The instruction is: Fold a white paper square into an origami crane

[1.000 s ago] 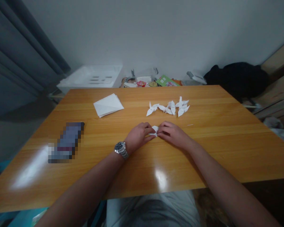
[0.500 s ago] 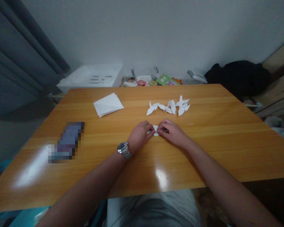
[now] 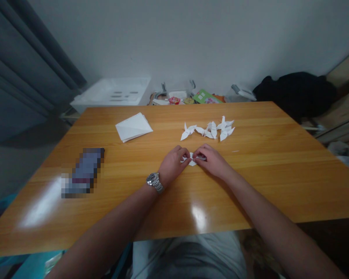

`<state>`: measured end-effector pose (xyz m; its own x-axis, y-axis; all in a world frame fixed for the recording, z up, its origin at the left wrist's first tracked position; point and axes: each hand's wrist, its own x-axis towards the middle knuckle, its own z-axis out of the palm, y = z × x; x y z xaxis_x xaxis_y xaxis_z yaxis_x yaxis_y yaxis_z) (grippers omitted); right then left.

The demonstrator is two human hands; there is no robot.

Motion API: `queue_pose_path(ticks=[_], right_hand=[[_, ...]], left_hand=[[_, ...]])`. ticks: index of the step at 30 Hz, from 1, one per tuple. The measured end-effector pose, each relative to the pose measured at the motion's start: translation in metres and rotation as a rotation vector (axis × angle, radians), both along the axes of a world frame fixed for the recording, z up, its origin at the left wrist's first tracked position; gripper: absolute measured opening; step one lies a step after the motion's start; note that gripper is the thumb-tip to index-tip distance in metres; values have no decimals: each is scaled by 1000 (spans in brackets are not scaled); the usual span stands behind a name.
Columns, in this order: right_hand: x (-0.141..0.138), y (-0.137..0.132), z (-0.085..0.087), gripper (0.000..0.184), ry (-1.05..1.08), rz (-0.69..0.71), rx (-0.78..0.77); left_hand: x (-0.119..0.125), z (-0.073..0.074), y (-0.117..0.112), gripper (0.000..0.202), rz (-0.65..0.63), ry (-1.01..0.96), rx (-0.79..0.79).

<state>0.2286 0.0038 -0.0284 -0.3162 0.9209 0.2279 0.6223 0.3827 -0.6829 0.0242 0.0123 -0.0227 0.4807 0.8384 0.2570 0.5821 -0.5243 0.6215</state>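
Wooden table (image 3: 250,186), glossy top. Left hand (image 3: 172,166) and right hand (image 3: 213,162) have their fingertips pinched shut on a small folded paper (image 3: 192,161), pressed down on the wood. Looks mid-fold to me. A bunch of finished paper figures (image 3: 209,131) sits just beyond the fingers, with a stack of blank sheets (image 3: 133,128) further off to the left. Bare wood all round, edges well away.
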Motion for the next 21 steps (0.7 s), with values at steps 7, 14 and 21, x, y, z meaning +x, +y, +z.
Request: queue_pose_path(ticks=[7,14,21], right_hand=[[4,-5,4,12,-165,-42,161],[20,-3,-6,24,-207,-64,138],[21,-3,-6,25,-224,-72,100]], left_hand=[[2,2,-1,2,5,55,7],[-1,6,-2,19,72,172,112],[-12,9,7,19,-58,193,99]])
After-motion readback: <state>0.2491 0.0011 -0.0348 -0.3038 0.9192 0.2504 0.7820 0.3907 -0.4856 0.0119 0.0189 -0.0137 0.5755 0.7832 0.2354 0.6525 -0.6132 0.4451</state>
